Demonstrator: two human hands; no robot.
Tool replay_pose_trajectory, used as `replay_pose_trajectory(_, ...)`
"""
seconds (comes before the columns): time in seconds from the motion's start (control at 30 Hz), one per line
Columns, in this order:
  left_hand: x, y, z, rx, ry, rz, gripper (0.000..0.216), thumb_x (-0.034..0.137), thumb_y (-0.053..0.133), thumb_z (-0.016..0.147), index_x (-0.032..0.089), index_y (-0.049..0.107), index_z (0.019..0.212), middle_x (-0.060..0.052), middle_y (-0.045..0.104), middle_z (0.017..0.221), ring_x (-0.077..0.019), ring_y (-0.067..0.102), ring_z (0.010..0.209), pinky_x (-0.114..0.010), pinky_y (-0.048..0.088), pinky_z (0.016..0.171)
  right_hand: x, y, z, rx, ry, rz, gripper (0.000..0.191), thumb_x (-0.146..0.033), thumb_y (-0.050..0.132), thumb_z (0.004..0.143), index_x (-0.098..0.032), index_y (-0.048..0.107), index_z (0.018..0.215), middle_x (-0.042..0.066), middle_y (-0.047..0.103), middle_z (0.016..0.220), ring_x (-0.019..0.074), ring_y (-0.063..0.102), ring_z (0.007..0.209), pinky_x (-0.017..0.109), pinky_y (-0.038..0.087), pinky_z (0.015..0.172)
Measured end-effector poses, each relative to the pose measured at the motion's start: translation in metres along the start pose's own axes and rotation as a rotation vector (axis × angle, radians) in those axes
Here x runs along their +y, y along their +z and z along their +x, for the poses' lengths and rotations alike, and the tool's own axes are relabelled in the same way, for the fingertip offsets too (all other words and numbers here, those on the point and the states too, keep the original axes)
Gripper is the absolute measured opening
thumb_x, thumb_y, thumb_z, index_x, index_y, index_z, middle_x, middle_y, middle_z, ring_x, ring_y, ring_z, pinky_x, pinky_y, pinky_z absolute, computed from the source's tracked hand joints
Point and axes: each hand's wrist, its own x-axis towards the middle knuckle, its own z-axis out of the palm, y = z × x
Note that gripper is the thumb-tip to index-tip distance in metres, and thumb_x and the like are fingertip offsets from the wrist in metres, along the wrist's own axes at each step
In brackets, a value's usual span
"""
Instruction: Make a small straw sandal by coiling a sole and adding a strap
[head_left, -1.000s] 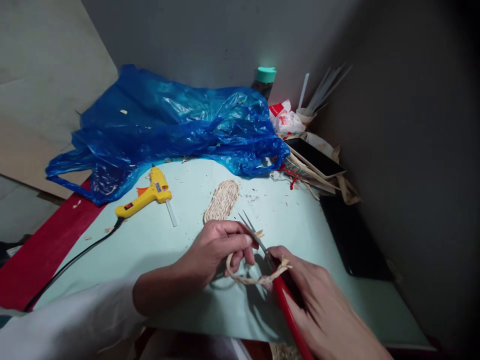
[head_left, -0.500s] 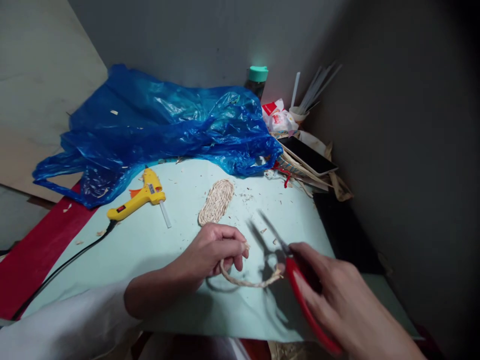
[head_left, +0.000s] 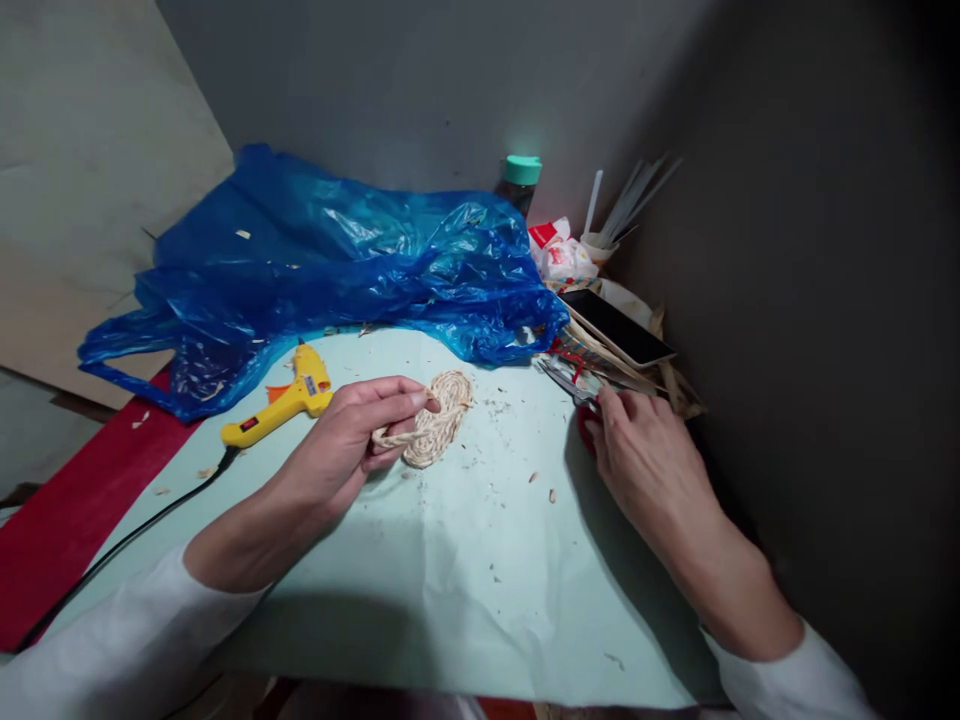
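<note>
My left hand (head_left: 379,425) pinches a short length of braided straw cord (head_left: 401,438), which loops from the fingers and crosses in front of an oval coiled straw mat (head_left: 446,435). The mat lies flat on the pale green table cover. At the right, my right hand (head_left: 637,440) is closed over the red handles of a pair of scissors (head_left: 574,385). Their blades point up and left, close to the table, beside some red string. Most of the handles are hidden under the fingers.
Left of the mat lies a yellow glue gun (head_left: 289,398) with a black cord. A crumpled blue plastic bag (head_left: 337,260) spreads across the back. A phone (head_left: 619,328), a green-lidded jar (head_left: 521,180) and a cup of glue sticks (head_left: 600,245) stand back right. Straw scraps dot the cover (head_left: 480,580).
My left hand has moved up and left with the cord, to beside the mat. My right hand has carried the scissors away from the cord, up toward the phone.
</note>
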Motion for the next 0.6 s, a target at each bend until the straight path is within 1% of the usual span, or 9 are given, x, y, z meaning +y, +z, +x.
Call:
replay_pose_trajectory(0.07, -0.001, 0.002, 0.000, 0.002, -0.014, 0.004, 0.011, 0.023, 0.071, 0.077, 0.013, 0.067, 0.079, 0.006, 0.034, 0.056, -0.0025, 0.022, 0.045, -0.017, 0.011, 0.039, -0.009, 0.000, 0.007, 0.020, -0.130, 0.057, 0.033, -0.018, 0.038, 0.098, -0.002, 0.060, 0.116, 0.025, 0.064, 0.114, 0.0336, 0.062, 0.106, 0.044, 0.050, 0.092)
replay_pose_trajectory(0.1, -0.002, 0.003, 0.000, 0.001, -0.024, 0.009, 0.012, 0.025, 0.072, 0.077, 0.014, 0.067, 0.078, 0.006, 0.032, 0.055, -0.0028, 0.021, 0.045, -0.017, 0.010, 0.040, -0.015, 0.001, 0.011, 0.017, -0.210, 0.117, 0.036, -0.020, 0.036, 0.100, -0.003, 0.058, 0.123, 0.024, 0.059, 0.128, 0.0319, 0.057, 0.118, 0.042, 0.048, 0.100)
replay_pose_trajectory(0.13, -0.003, 0.003, 0.000, -0.002, -0.036, 0.015, 0.013, 0.026, 0.072, 0.077, 0.014, 0.067, 0.078, 0.007, 0.031, 0.054, -0.0030, 0.020, 0.045, -0.017, 0.010, 0.040, -0.021, 0.003, 0.015, 0.007, -0.292, 0.192, 0.040, -0.023, 0.035, 0.101, -0.003, 0.054, 0.131, 0.023, 0.051, 0.141, 0.0300, 0.050, 0.129, 0.040, 0.043, 0.107)
replay_pose_trajectory(0.17, -0.004, 0.004, 0.001, -0.007, -0.047, 0.028, 0.014, 0.027, 0.073, 0.076, 0.014, 0.067, 0.078, 0.007, 0.030, 0.054, -0.0032, 0.020, 0.045, -0.017, 0.010, 0.040, -0.026, 0.007, 0.020, -0.004, -0.364, 0.275, 0.045, -0.028, 0.035, 0.103, -0.004, 0.050, 0.137, 0.022, 0.043, 0.149, 0.0288, 0.042, 0.137, 0.040, 0.039, 0.112)
replay_pose_trajectory(0.23, -0.006, 0.004, 0.002, -0.029, -0.052, 0.063, 0.016, 0.029, 0.074, 0.076, 0.014, 0.069, 0.079, 0.007, 0.031, 0.054, -0.0037, 0.022, 0.045, -0.018, 0.011, 0.041, -0.035, 0.015, 0.028, -0.031, -0.439, 0.396, 0.053, -0.037, 0.034, 0.103, -0.004, 0.043, 0.144, 0.021, 0.033, 0.154, 0.0290, 0.031, 0.144, 0.045, 0.032, 0.117)
replay_pose_trajectory(0.33, -0.007, 0.003, 0.003, -0.090, -0.037, 0.112, 0.017, 0.030, 0.073, 0.077, 0.014, 0.071, 0.082, 0.006, 0.036, 0.056, -0.0044, 0.025, 0.047, -0.019, 0.015, 0.043, -0.038, 0.021, 0.025, -0.050, -0.457, 0.431, 0.059, -0.042, 0.036, 0.103, -0.006, 0.037, 0.149, 0.017, 0.032, 0.156, 0.0273, 0.025, 0.146, 0.048, 0.026, 0.120)
replay_pose_trajectory(0.43, -0.007, 0.003, 0.002, -0.139, -0.036, 0.153, 0.017, 0.029, 0.071, 0.080, 0.013, 0.071, 0.083, 0.004, 0.041, 0.058, -0.0050, 0.030, 0.049, -0.020, 0.018, 0.044, -0.034, 0.015, -0.003, -0.058, -0.471, 0.486, 0.056, -0.041, 0.037, 0.103, -0.009, 0.037, 0.150, 0.015, 0.033, 0.156, 0.0239, 0.027, 0.146, 0.046, 0.028, 0.119)
replay_pose_trajectory(0.53, -0.005, 0.003, 0.001, -0.167, -0.029, 0.179, 0.019, 0.030, 0.067, 0.083, 0.012, 0.072, 0.086, 0.004, 0.042, 0.057, -0.0051, 0.031, 0.049, -0.020, 0.019, 0.045, -0.028, 0.002, -0.050, -0.105, -0.434, 0.551, 0.052, -0.035, 0.042, 0.102, -0.013, 0.039, 0.149, 0.013, 0.036, 0.155, 0.0251, 0.032, 0.144, 0.049, 0.033, 0.116)
replay_pose_trajectory(0.6, -0.003, 0.002, 0.001, -0.168, -0.022, 0.183, 0.021, 0.031, 0.065, 0.084, 0.012, 0.072, 0.087, 0.004, 0.041, 0.056, -0.0049, 0.030, 0.048, -0.020, 0.019, 0.045, -0.022, -0.004, -0.084, -0.115, -0.390, 0.623, 0.048, -0.029, 0.044, 0.100, -0.019, 0.045, 0.147, 0.010, 0.040, 0.153, 0.0253, 0.039, 0.140, 0.047, 0.038, 0.113)
